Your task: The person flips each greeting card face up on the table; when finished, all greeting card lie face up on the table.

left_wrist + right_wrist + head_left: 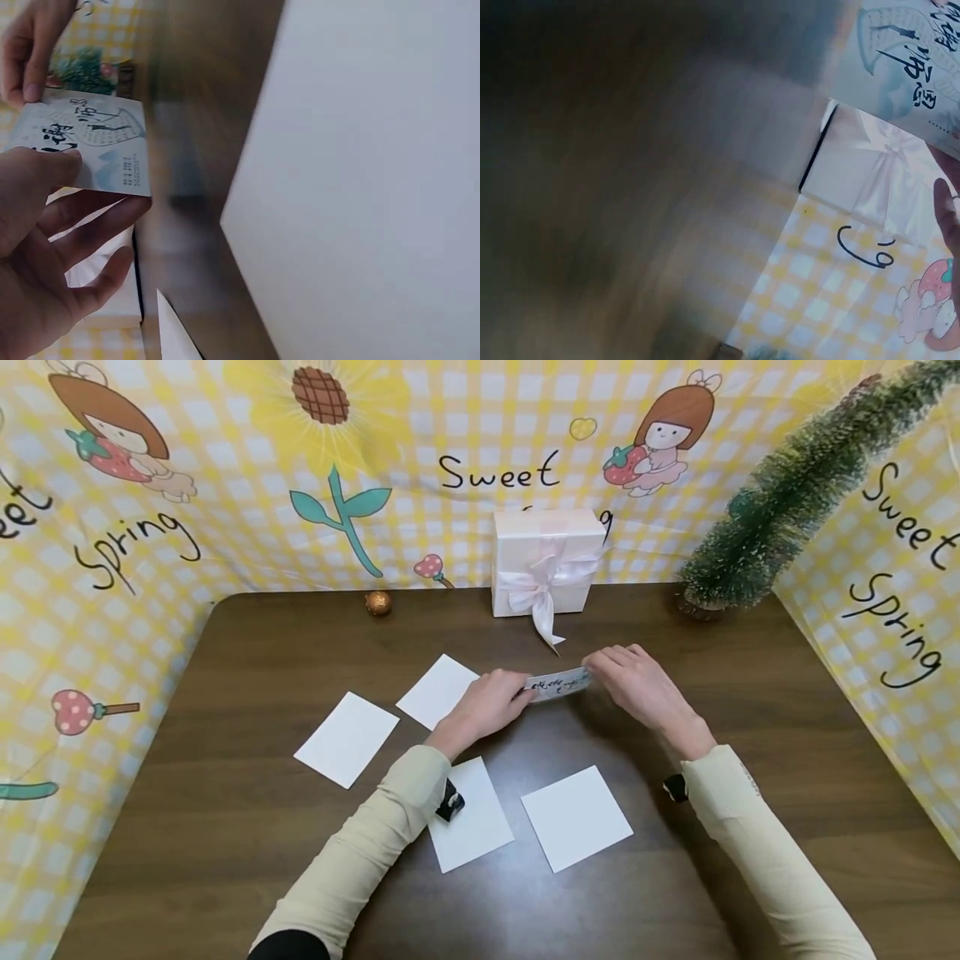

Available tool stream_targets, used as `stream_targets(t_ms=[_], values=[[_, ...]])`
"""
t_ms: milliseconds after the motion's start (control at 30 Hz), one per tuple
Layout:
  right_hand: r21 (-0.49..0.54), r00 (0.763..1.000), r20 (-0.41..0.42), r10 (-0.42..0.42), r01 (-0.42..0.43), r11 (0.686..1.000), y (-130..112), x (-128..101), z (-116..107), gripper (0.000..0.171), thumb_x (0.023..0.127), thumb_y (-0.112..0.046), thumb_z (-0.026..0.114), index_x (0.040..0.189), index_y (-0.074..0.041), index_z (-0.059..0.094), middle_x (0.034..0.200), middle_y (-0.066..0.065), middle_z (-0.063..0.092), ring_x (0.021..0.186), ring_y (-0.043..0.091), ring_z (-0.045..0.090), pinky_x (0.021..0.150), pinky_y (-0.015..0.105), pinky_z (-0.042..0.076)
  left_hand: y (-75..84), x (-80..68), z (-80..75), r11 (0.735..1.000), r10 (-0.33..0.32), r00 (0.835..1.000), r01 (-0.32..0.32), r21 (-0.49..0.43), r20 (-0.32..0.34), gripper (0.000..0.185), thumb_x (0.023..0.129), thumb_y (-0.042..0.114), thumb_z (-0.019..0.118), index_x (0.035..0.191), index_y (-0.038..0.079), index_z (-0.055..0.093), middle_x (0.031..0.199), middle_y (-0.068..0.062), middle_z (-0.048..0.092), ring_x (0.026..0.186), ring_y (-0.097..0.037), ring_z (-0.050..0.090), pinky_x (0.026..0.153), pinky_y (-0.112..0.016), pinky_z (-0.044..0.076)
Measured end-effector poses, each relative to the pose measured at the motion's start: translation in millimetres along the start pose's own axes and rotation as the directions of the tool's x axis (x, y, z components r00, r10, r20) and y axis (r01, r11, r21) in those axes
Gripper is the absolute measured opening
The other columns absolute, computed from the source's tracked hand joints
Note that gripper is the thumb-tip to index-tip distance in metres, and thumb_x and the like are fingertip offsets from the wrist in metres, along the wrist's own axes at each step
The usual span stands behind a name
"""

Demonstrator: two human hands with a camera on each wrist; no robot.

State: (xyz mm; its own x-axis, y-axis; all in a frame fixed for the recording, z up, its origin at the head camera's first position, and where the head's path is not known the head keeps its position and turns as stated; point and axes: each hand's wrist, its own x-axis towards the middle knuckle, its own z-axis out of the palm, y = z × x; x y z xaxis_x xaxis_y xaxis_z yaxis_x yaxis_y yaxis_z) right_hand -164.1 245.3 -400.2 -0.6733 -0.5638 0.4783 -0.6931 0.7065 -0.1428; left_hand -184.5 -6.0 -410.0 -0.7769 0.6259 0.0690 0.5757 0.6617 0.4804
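A printed card (558, 685) with black brush-style characters and pale blue pictures is held up between both hands over the table. My left hand (486, 703) pinches its left end; in the left wrist view the thumb lies on the printed face and the fingers (112, 225) pass beneath. The opposite end is pinched by my right hand (637, 685), whose fingers show only in part at the edge of the right wrist view. Near the left forearm lies a white card (480, 827), partly covered by the sleeve and a black wrist device (450, 802).
Several other blank white cards, including one at left (347, 739) and one in front (577, 818), lie on the brown table (225, 827). Along the back stand a white ribboned gift box (547, 560), a small copper ball (378, 603) and a little green tree (742, 543).
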Motion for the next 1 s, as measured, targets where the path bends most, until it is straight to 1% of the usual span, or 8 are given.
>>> stream_targets(t_ms=[100, 233, 433, 533, 633, 700, 800, 1000], values=[[0.223, 0.988, -0.012, 0.154, -0.148, 0.964, -1, 0, 5, 0.027, 0.089, -0.004, 0.069, 0.115, -0.002, 0.061, 0.107, 0.013, 0.066, 0.094, 0.026, 0.061, 0.083, 0.044, 0.045, -1.9, -4.4, -1.1, 0.995, -0.025, 1.0, 0.024, -0.1, -0.004, 0.022, 0.098, 0.022, 0.059, 0.084, 0.008, 0.066, 0.071, -0.001, 0.062, 0.06, -0.014, 0.049, 0.056, -0.026, 0.039], [0.471, 0.933, 0.044, 0.357, -0.335, 0.816, -4, -4, 12, 0.039, 0.087, -0.006, 0.073, 0.122, -0.001, 0.057, 0.108, 0.015, 0.066, 0.093, 0.024, 0.063, 0.084, 0.045, 0.048, -3.2, -9.1, -5.0, 0.974, -0.004, 1.0, -0.001, -0.226, -0.022, 0.023, 0.098, 0.019, 0.059, 0.085, 0.002, 0.068, 0.075, -0.005, 0.066, 0.06, -0.013, 0.048, 0.057, -0.023, 0.039], [0.616, 0.879, 0.138, 0.457, -0.437, 0.655, -5, -6, 22, 0.016, 0.086, 0.002, 0.07, 0.102, 0.005, 0.065, 0.093, 0.018, 0.072, 0.078, 0.008, 0.063, 0.07, 0.022, 0.049, -2.0, -12.4, -7.3, 0.895, -0.017, 1.0, 0.01, -0.445, -0.011, 0.02, 0.096, 0.015, 0.061, 0.104, -0.003, 0.067, 0.088, -0.011, 0.07, 0.07, -0.012, 0.059, 0.064, -0.021, 0.047], [0.696, 0.851, 0.169, 0.498, -0.46, 0.551, -9, -5, 21, 0.02, 0.088, 0.004, 0.067, 0.108, 0.008, 0.064, 0.098, 0.018, 0.072, 0.078, 0.007, 0.064, 0.067, 0.02, 0.048, -0.8, -13.2, -5.8, 0.848, -0.07, 0.997, 0.051, -0.528, -0.016, 0.033, 0.094, 0.014, 0.065, 0.123, 0.0, 0.057, 0.104, -0.013, 0.07, 0.082, -0.017, 0.064, 0.072, -0.024, 0.051], [0.752, 0.823, 0.195, 0.533, -0.474, 0.457, -14, -3, 19, 0.026, 0.09, 0.001, 0.066, 0.115, 0.008, 0.062, 0.104, 0.011, 0.073, 0.081, 0.009, 0.065, 0.068, 0.025, 0.049, 0.6, -14.0, -4.3, 0.829, -0.142, 0.988, 0.089, -0.553, -0.054, 0.037, 0.092, 0.014, 0.068, 0.124, 0.001, 0.053, 0.102, -0.013, 0.068, 0.082, -0.021, 0.063, 0.071, -0.025, 0.049], [0.763, 0.811, 0.206, 0.548, -0.484, 0.428, -17, -1, 18, 0.027, 0.091, -0.002, 0.066, 0.117, 0.006, 0.062, 0.104, 0.007, 0.073, 0.082, 0.012, 0.065, 0.069, 0.028, 0.05, 1.4, -14.0, -3.3, 0.821, -0.172, 0.982, 0.097, -0.562, -0.082, 0.033, 0.092, 0.012, 0.067, 0.121, 0.0, 0.056, 0.096, -0.014, 0.067, 0.08, -0.024, 0.062, 0.068, -0.024, 0.047], [0.753, 0.794, 0.213, 0.57, -0.505, 0.422, -21, 2, 18, 0.026, 0.091, -0.005, 0.067, 0.114, 0.006, 0.062, 0.101, 0.008, 0.073, 0.08, 0.018, 0.064, 0.069, 0.028, 0.049, 1.6, -13.6, -2.1, 0.801, -0.177, 0.977, 0.075, -0.593, -0.116, 0.029, 0.092, 0.005, 0.065, 0.119, -0.004, 0.059, 0.092, -0.018, 0.069, 0.076, -0.032, 0.064, 0.063, -0.021, 0.046], [0.685, 0.748, 0.198, 0.633, -0.568, 0.457, -24, 6, 20, 0.024, 0.091, -0.002, 0.066, 0.11, 0.011, 0.058, 0.091, 0.01, 0.066, 0.078, 0.015, 0.058, 0.07, 0.017, 0.046, -1.3, -14.0, -2.0, 0.73, -0.201, 0.973, 0.069, -0.68, -0.117, 0.028, 0.091, -0.004, 0.063, 0.119, -0.009, 0.059, 0.095, -0.026, 0.069, 0.077, -0.041, 0.067, 0.059, -0.019, 0.047]])
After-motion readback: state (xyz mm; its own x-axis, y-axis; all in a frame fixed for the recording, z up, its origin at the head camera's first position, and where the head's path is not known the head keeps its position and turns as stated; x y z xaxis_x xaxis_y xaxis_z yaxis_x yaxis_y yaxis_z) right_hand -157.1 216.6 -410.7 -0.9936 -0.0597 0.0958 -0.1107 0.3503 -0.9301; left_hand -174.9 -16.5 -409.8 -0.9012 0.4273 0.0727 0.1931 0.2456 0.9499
